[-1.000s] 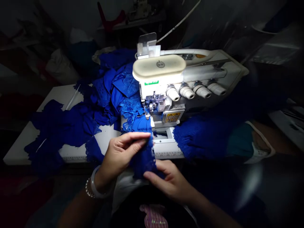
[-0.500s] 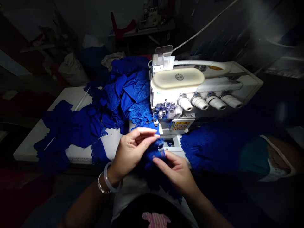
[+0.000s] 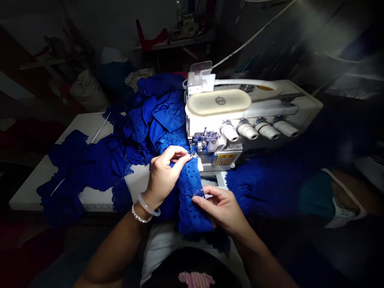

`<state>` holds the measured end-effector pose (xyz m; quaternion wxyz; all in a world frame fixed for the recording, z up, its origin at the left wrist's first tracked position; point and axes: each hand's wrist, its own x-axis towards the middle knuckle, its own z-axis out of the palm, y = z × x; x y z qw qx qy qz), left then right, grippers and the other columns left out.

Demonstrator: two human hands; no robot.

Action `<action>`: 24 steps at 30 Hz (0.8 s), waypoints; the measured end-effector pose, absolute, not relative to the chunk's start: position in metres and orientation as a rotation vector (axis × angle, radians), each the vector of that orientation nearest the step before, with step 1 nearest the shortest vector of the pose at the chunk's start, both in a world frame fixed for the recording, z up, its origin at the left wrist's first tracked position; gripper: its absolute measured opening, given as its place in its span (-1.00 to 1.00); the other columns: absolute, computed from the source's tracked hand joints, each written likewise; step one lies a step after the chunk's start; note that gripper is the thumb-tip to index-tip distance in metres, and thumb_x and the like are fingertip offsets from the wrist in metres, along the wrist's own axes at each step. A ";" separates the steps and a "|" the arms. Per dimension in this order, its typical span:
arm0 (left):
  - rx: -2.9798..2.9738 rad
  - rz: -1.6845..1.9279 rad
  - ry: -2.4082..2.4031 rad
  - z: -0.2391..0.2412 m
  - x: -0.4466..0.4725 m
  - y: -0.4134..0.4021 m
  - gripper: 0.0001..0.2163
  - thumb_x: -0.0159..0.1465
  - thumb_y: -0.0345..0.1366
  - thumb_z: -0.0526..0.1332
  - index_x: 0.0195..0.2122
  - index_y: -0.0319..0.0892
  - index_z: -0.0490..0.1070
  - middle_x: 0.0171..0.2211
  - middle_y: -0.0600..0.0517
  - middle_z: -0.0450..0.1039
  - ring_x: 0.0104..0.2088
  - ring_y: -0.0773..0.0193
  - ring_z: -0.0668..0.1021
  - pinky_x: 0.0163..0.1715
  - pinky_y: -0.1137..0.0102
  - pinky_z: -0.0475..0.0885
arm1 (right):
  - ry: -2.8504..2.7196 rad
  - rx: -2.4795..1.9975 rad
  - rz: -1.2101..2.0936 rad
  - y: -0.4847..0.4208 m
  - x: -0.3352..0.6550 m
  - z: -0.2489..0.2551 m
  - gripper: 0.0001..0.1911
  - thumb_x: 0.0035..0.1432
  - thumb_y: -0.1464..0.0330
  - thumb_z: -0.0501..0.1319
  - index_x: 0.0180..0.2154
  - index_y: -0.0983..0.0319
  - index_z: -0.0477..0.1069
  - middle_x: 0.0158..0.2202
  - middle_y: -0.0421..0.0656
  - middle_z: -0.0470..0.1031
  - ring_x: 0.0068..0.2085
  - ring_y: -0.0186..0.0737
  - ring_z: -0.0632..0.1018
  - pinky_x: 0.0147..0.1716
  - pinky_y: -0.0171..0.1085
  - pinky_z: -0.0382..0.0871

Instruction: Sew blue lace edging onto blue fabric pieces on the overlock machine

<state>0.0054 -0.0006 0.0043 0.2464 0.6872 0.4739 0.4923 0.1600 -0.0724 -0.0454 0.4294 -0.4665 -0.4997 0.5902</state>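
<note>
A strip of royal-blue eyelet lace [image 3: 190, 200] runs from my lap up to the presser foot [image 3: 204, 140] of a white overlock sewing machine [image 3: 219, 114]. My left hand [image 3: 165, 172] pinches the strip's upper end between thumb and fingers, right beside the foot. My right hand [image 3: 220, 206] grips the strip's lower part, with its fingers lying across the lace. A bangle and a beaded bracelet [image 3: 145, 212] circle my left wrist.
Heaped blue lace pieces [image 3: 153, 124] lie left of the machine on a white sewing table [image 3: 30, 196]. More blue lace [image 3: 264, 186] lies to the right. A second overlock machine [image 3: 183, 26] stands on a shelf at the back, beside red cloth [image 3: 147, 36].
The lace strip, bunched between my hands before, now lies stretched and flatter. My left hand has moved up to the presser foot, and my right hand has moved down the strip.
</note>
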 end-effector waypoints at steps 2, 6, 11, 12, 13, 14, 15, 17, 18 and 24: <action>1.887 1.319 1.300 0.001 0.000 0.005 -0.92 0.23 -0.31 0.32 -0.30 -0.18 0.47 -0.36 0.10 0.56 -0.33 0.37 0.60 -0.26 0.50 0.49 | -1.336 -1.173 1.413 -0.074 0.159 -0.043 -0.71 0.10 0.13 0.33 -0.44 0.22 0.51 -0.57 -0.20 0.41 -0.48 -0.24 0.47 -0.46 -0.27 0.44; 1.905 1.237 1.250 0.002 -0.007 0.010 -0.92 0.24 -0.30 0.30 -0.31 -0.18 0.47 -0.36 0.10 0.55 -0.31 0.37 0.59 -0.22 0.50 0.48 | -1.382 -1.100 1.301 -0.077 0.157 -0.041 -0.70 0.09 0.14 0.34 -0.49 0.23 0.50 -0.37 -0.10 0.51 -0.29 -0.17 0.52 -0.25 -0.21 0.46; 1.941 1.223 1.244 0.004 -0.006 0.012 -0.93 0.24 -0.31 0.31 -0.30 -0.18 0.47 -0.35 0.11 0.54 -0.31 0.38 0.59 -0.21 0.50 0.47 | -1.248 -1.131 1.548 -0.080 0.155 -0.039 -0.67 0.12 0.11 0.31 -0.49 0.23 0.44 -0.51 -0.20 0.41 -0.52 -0.31 0.44 -0.56 -0.33 0.36; 1.957 1.222 1.245 0.003 -0.006 0.011 -0.93 0.24 -0.32 0.31 -0.30 -0.17 0.46 -0.35 0.11 0.54 -0.31 0.38 0.59 -0.21 0.50 0.47 | -1.304 -1.135 1.440 -0.078 0.154 -0.039 -0.67 0.12 0.13 0.31 -0.52 0.23 0.44 -0.46 -0.18 0.44 -0.46 -0.29 0.46 -0.49 -0.31 0.39; 1.978 1.216 1.250 0.002 -0.005 0.011 -0.94 0.25 -0.33 0.30 -0.30 -0.17 0.46 -0.35 0.10 0.54 -0.31 0.37 0.58 -0.21 0.49 0.47 | -1.355 -1.129 1.331 -0.075 0.153 -0.039 -0.68 0.12 0.16 0.31 -0.54 0.24 0.44 -0.40 -0.15 0.46 -0.39 -0.26 0.49 -0.39 -0.29 0.42; 2.005 1.205 1.255 0.002 -0.005 0.011 -0.95 0.26 -0.33 0.29 -0.30 -0.18 0.46 -0.35 0.10 0.54 -0.30 0.37 0.58 -0.20 0.49 0.46 | -1.386 -1.121 1.251 -0.072 0.152 -0.040 -0.69 0.13 0.19 0.31 -0.54 0.24 0.45 -0.35 -0.13 0.48 -0.32 -0.23 0.50 -0.31 -0.27 0.42; 2.036 1.191 1.259 0.001 -0.005 0.011 -0.97 0.27 -0.34 0.27 -0.30 -0.18 0.46 -0.34 0.09 0.54 -0.30 0.36 0.58 -0.20 0.47 0.45 | -1.395 -1.120 1.211 -0.069 0.151 -0.042 -0.71 0.14 0.21 0.30 -0.52 0.24 0.46 -0.33 -0.12 0.50 -0.28 -0.21 0.51 -0.25 -0.25 0.42; 2.122 1.178 1.258 0.000 -0.004 0.010 -0.98 0.28 -0.37 0.25 -0.29 -0.18 0.45 -0.32 0.06 0.53 -0.27 0.33 0.57 -0.16 0.44 0.44 | -1.359 -1.124 1.203 -0.064 0.148 -0.045 -0.76 0.14 0.23 0.30 -0.47 0.24 0.47 -0.36 -0.13 0.51 -0.30 -0.21 0.51 -0.25 -0.25 0.42; 2.177 1.192 1.263 -0.001 -0.004 0.010 -0.98 0.29 -0.37 0.24 -0.28 -0.19 0.44 -0.29 0.04 0.52 -0.23 0.31 0.56 -0.14 0.42 0.44 | -1.332 -1.122 1.196 -0.062 0.147 -0.046 -0.78 0.14 0.24 0.30 -0.46 0.23 0.47 -0.36 -0.13 0.51 -0.30 -0.21 0.51 -0.26 -0.25 0.42; 2.594 1.134 1.330 -0.001 -0.005 0.000 -0.94 0.34 -0.39 0.15 -0.26 -0.22 0.39 -0.34 -0.02 0.50 -0.30 0.25 0.54 -0.24 0.36 0.43 | -1.234 -1.149 1.128 -0.062 0.143 -0.044 -0.77 0.11 0.27 0.32 -0.49 0.23 0.39 -0.46 -0.18 0.45 -0.40 -0.28 0.47 -0.37 -0.30 0.40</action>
